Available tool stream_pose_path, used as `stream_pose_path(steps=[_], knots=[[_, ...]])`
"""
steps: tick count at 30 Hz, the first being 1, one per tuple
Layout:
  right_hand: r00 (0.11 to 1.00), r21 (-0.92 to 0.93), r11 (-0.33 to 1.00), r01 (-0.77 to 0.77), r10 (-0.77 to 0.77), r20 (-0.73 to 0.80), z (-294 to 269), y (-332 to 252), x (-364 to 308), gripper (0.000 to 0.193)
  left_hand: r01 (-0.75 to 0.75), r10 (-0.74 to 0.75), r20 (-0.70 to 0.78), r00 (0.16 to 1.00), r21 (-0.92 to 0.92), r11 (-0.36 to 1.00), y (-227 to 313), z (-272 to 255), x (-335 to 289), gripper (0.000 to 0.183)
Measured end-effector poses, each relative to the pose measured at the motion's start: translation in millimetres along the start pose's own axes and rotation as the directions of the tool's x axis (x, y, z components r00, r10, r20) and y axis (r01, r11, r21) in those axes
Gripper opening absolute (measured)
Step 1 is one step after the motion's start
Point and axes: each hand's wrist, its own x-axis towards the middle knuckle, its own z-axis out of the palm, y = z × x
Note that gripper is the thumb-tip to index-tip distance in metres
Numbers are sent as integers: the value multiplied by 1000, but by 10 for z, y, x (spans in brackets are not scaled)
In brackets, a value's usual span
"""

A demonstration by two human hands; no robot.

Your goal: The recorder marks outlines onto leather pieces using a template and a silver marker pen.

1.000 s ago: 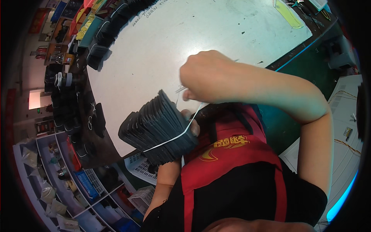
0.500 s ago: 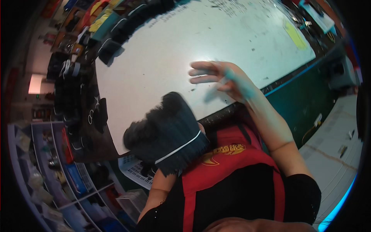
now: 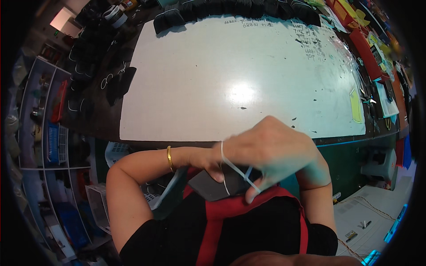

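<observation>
Close to my body, in front of the red apron (image 3: 230, 207), I hold a bundle of flat black pieces (image 3: 208, 186). My left hand (image 3: 207, 162) grips it from the left, thumb pressed on its face; a gold bangle (image 3: 169, 158) circles that wrist. A white elastic band (image 3: 237, 170) runs across the bundle and is stretched out to the right. My right hand (image 3: 270, 144), blurred a little, has that band hooked over its fingers and thumb. Part of the bundle lies hidden behind my right hand.
A white board (image 3: 186, 97) covers the table ahead. Black bundles (image 3: 213, 9) line its far edge, and dark pieces (image 3: 120, 86) lie left. A yellow-green strip (image 3: 355, 105) sits right. Shelves (image 3: 53, 111) stand at left, a grey stool (image 3: 379, 163) at right.
The bundle has come from beside the table's left corner in to my chest. My right hand has left the space over the board and now stretches the white band. The view has turned.
</observation>
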Motion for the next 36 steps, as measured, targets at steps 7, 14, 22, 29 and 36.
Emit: stream_pose_path(steps=[7,14,22,29,36], knots=[[996,-307,948,79,-60,71,201,-276,-29,30,-201,141,-167,976,-436,877,-152,282,-63,112],[861,-304,918,-256,74,-502,608,71,-409,31,-418,204,-428,880,-495,762,-463,496,-164,121],[852,-88,956,-280,205,-482,1025,195,-381,13,-550,241,-560,793,-487,679,-813,752,-311,116],[947,179,971,-161,203,-248,795,68,-354,18,-985,89,-995,32,-16,171,-1343,746,-1042,86],[694,533,767,-357,600,-399,770,173,-398,15,-678,151,-855,-496,490,549,-1690,541,-1718,43]])
